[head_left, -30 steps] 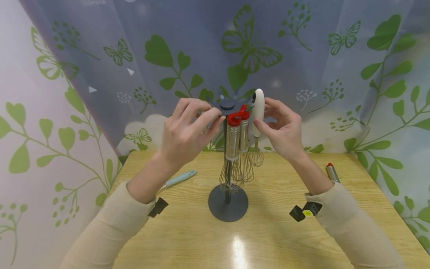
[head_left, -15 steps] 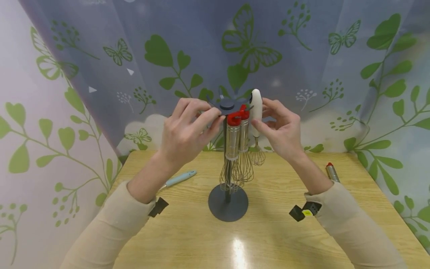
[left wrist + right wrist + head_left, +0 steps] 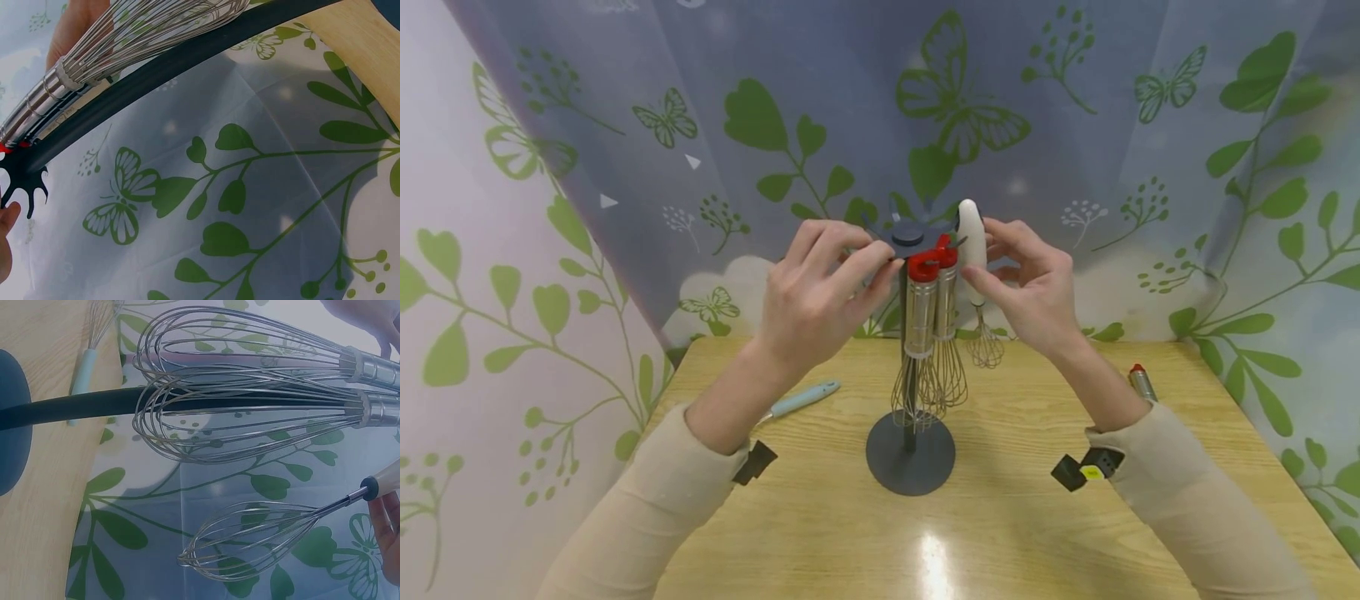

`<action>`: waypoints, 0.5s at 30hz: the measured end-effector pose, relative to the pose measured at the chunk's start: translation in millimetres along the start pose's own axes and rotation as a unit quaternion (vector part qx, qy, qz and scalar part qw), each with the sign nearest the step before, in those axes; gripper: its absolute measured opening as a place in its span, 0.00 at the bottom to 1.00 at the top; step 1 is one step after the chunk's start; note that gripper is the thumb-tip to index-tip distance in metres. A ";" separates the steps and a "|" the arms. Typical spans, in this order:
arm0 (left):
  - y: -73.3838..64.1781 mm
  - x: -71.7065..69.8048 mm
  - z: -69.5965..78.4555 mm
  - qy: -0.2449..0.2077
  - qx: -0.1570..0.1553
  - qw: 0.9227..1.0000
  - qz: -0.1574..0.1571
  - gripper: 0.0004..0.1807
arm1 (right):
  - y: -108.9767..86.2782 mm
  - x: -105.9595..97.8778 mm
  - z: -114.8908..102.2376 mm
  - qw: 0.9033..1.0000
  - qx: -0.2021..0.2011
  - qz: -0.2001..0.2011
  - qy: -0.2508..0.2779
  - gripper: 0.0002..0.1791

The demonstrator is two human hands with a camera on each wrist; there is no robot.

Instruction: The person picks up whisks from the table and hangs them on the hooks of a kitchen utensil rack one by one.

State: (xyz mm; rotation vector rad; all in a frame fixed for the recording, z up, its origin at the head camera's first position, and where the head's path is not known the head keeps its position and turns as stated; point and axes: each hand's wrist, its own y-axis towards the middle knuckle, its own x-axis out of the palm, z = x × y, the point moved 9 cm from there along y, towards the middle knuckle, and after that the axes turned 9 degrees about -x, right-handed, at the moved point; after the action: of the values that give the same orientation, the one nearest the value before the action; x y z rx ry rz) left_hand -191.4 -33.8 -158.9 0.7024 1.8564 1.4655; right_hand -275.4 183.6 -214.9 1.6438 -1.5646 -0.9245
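- Left hand (image 3: 820, 292), seen from the head, pinches a hook of the dark grey metal stand (image 3: 910, 475) between thumb and fingers; right hand (image 3: 1030, 283), half-curled, grips a small wire whisk with a smooth white handle (image 3: 973, 250), upright just right of the stand's hooks.
- Left wrist view: left fingertips (image 3: 7, 219) meet the stand's hooked top; two steel whisks with red tops (image 3: 40, 103) hang beside its post.
- Right wrist view: right fingers hold the white handle above its black collar (image 3: 370, 489); its slim wire loops (image 3: 250, 540) hang apart from the stand's post.

Two whisks (image 3: 921, 321) on a stand (image 3: 910, 467)
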 end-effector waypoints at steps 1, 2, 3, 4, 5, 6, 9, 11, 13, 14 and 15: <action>0.0 0.1 0.0 0.001 0.000 1.000 0.000 0.05 | 0.2 -0.2 -0.1 1.000 -0.002 -0.002 -0.001 0.33; 0.0 0.2 0.0 0.002 0.000 1.000 -0.001 0.05 | 0.4 -0.2 -0.3 1.000 -0.003 -0.004 -0.002 0.33; -0.1 0.3 0.0 0.003 -0.001 1.000 -0.001 0.05 | 0.7 -0.4 -0.6 1.000 -0.005 -0.006 -0.005 0.33; -0.1 0.1 0.2 0.003 -0.001 1.000 -0.001 0.05 | 0.8 -0.4 -0.8 1.000 -0.006 -0.008 -0.007 0.32; -0.3 0.0 0.1 0.003 -0.001 1.000 -0.001 0.05 | 0.9 -0.5 -0.8 1.000 -0.006 -0.010 -0.009 0.32; -0.5 0.0 0.2 0.003 -0.001 1.000 -0.001 0.05 | 0.9 -0.6 -0.9 1.000 -0.006 -0.012 -0.011 0.32; -0.6 -0.2 0.4 0.001 -0.001 1.000 -0.001 0.05 | 0.3 -1.0 -0.7 1.000 -0.002 -0.016 -0.017 0.31; -0.5 -0.2 0.6 0.001 -0.001 1.000 0.000 0.06 | -0.2 -1.5 -0.2 1.000 0.001 -0.018 -0.019 0.32; -0.4 -0.3 0.5 0.000 0.000 1.000 0.000 0.06 | -0.1 -1.6 0.0 1.000 0.003 -0.019 -0.022 0.31; -0.4 -0.4 0.5 0.000 0.000 1.000 0.001 0.06 | 0.0 -1.6 -0.1 1.000 0.003 -0.020 -0.024 0.31; -0.4 -0.6 0.5 0.000 0.000 1.000 0.002 0.06 | 0.3 -1.7 0.0 0.999 0.003 -0.021 -0.026 0.30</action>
State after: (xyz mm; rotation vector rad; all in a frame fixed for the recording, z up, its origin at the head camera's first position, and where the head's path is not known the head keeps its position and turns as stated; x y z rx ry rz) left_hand -190.7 -34.0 -159.3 0.7071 1.8554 1.4688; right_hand -275.5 185.3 -214.6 1.6752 -1.5728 -0.9931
